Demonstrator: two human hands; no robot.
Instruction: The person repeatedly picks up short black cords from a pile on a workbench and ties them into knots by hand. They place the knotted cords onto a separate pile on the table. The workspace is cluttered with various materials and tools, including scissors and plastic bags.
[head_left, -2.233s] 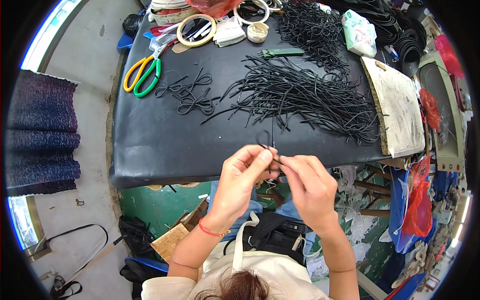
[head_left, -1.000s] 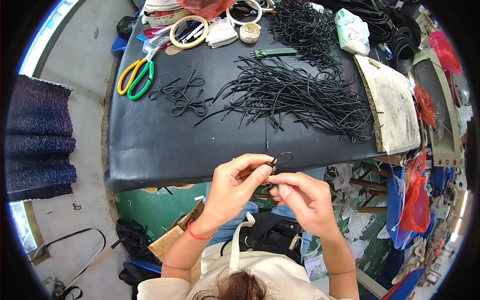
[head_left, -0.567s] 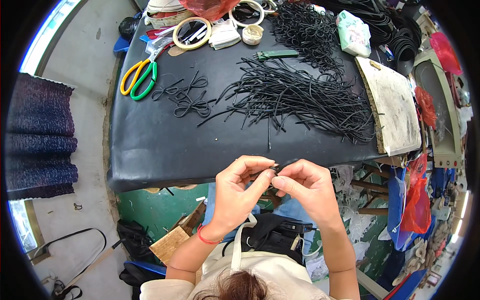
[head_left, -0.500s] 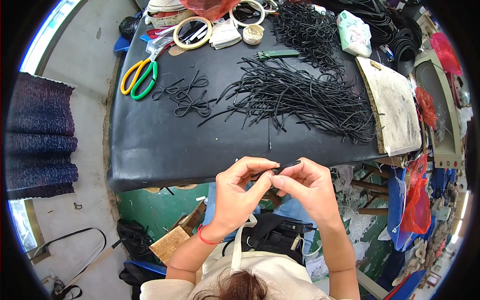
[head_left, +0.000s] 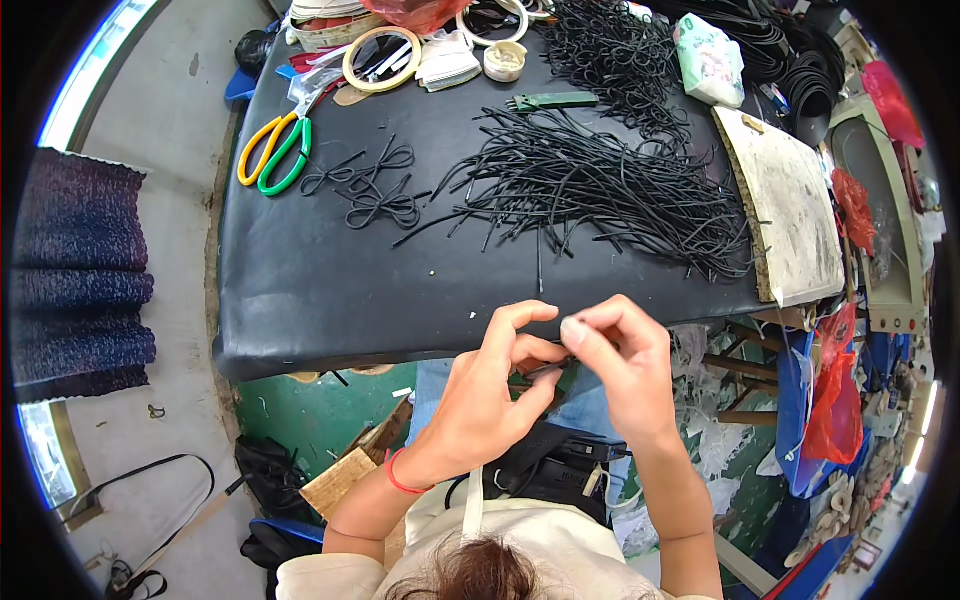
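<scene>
Just off the table's near edge, my left hand [head_left: 488, 395] holds a short dark length of black cord [head_left: 546, 370] between its thumb and curled fingers, while its index finger is lifted and bent. Most of the cord is covered by the fingers. Close to its right, my right hand [head_left: 632, 368] is raised with thumb and index finger pinched together; anything between those tips is too small to make out. Beyond the hands lies a big heap of loose black cords [head_left: 610, 190]. Several cords tied into bow-like loops [head_left: 378, 200] rest to the left of that heap.
Scissors [head_left: 276, 155] with yellow and green handles lie at the table's left. A green tool [head_left: 555, 101], tape rolls [head_left: 382, 60] and a small tub [head_left: 504, 62] are at the back. A pale board [head_left: 785, 205] stands at the right end of the black table [head_left: 300, 300].
My hands have moved apart from their shared pinch. The left has turned, its index finger lifting and the cord now lower in its grip; the right has pulled slightly up and right.
</scene>
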